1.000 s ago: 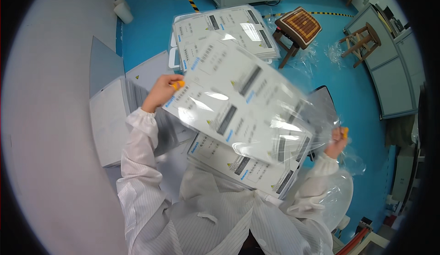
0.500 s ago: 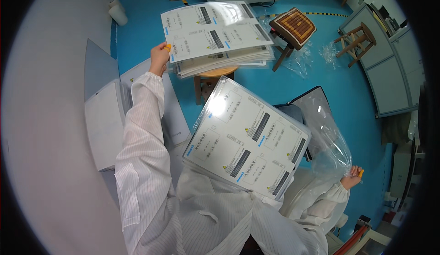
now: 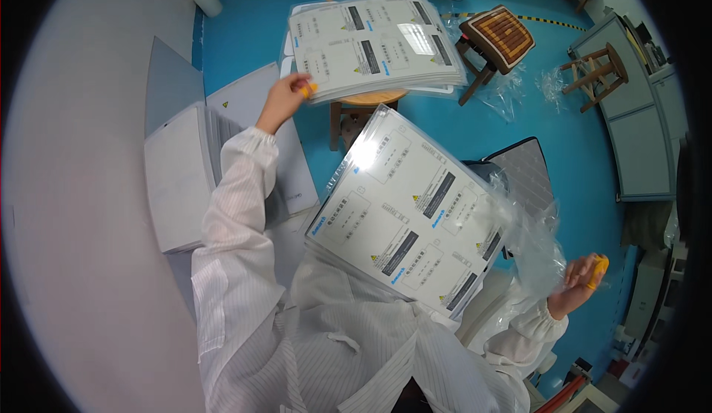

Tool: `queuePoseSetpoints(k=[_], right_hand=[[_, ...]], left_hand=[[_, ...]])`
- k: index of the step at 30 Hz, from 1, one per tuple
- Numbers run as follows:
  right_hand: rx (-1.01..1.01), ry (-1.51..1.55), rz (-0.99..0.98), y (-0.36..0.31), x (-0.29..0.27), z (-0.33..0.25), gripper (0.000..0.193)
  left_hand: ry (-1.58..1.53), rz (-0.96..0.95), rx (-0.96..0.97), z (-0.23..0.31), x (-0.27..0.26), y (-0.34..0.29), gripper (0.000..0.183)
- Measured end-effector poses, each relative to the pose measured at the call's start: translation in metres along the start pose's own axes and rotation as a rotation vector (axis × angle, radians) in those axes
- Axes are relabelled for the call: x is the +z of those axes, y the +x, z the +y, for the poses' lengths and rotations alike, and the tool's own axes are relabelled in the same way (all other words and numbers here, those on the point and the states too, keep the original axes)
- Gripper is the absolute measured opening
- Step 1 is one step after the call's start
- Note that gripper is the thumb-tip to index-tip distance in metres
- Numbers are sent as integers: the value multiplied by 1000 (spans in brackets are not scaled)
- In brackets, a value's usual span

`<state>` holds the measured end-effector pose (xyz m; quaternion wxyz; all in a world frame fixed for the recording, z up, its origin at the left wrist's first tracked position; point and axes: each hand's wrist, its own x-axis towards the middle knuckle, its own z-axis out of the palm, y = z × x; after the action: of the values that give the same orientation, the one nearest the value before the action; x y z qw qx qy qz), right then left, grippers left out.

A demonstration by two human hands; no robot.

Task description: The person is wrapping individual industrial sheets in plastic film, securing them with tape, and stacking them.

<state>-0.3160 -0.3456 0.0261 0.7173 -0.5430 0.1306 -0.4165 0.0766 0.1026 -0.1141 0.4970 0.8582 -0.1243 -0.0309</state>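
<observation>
1. Printed sheet [image 3: 371, 38], raised over the far stack [image 3: 387, 86] half a second earlier, had come down onto its top, 12 o'clock.
2. Left hand [image 3: 287, 100], 11 o'clock: fingers curled at that stack's near-left corner; couldn't tell whether they pinched it.
3. Right hand [image 3: 577, 278], 4 o'clock: fingers bent beside clear film [image 3: 539, 257]; couldn't tell if gripping.
4. Film overlapped the 3 o'clock corner of the lap stack [image 3: 408, 220], near dial centre.
5. Wooden stool [image 3: 375, 97] stood beneath the far stack.

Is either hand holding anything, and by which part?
Left hand: at the near-left corner of the far stack; right hand: beside film. Whether either holds anything can't be told.
</observation>
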Motion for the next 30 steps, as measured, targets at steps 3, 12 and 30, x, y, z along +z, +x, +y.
queuePoseSetpoints(k=[3,12,30], right_hand=[[124,-139,-142,-12,42,29,43],[203,-301,-451,-52,141,82,48],[191,-237,-374,-57,124,100,40]], left_hand=[[120,-565,-66,59,-8,-70,25],[183,-464,-239,93,15,-184,29],[98,-636,-281,106,15,-186,32]])
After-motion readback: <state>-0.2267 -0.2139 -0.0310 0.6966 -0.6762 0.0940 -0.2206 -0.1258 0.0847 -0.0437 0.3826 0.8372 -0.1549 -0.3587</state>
